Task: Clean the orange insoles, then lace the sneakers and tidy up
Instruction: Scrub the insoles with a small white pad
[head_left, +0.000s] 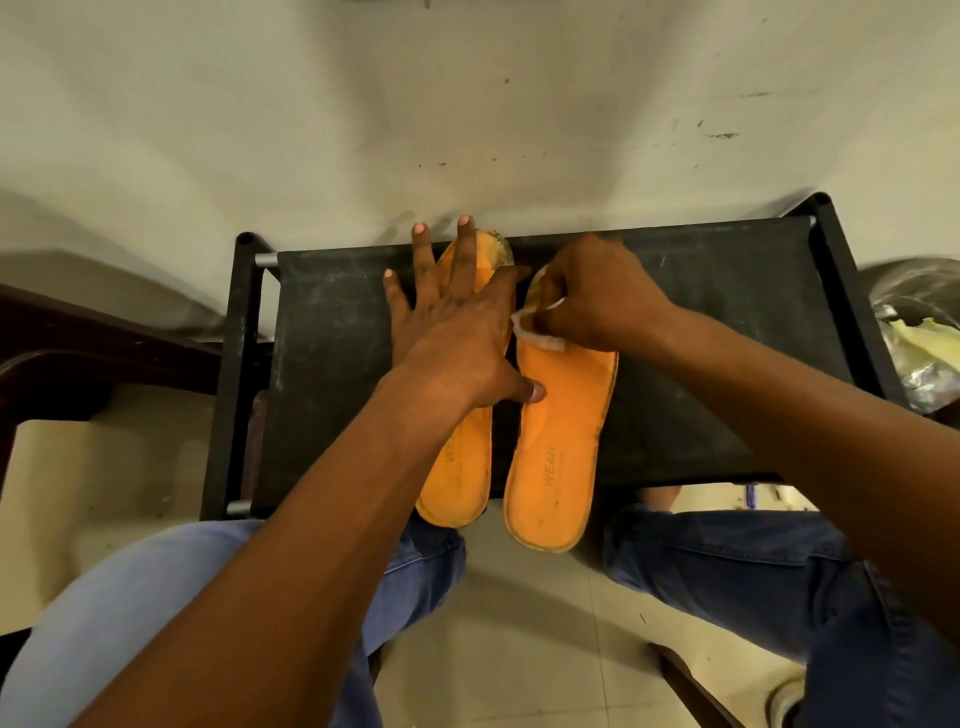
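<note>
Two orange insoles lie side by side, heels toward me, on a black fabric rack top (701, 364). My left hand (457, 322) lies flat with spread fingers on the left insole (462, 467), whose toe end looks dirty, and its thumb presses the inner edge of the right insole (558, 441). My right hand (597, 291) grips a small white wipe (535, 330) and presses it on the toe half of the right insole. No sneakers or laces are in view.
The rack stands against a pale scuffed wall (467, 104). A dark wooden piece of furniture (78, 353) is at the left. A crumpled plastic bag (919, 338) sits at the right. My knees in blue jeans (779, 561) are below the rack, over a tiled floor.
</note>
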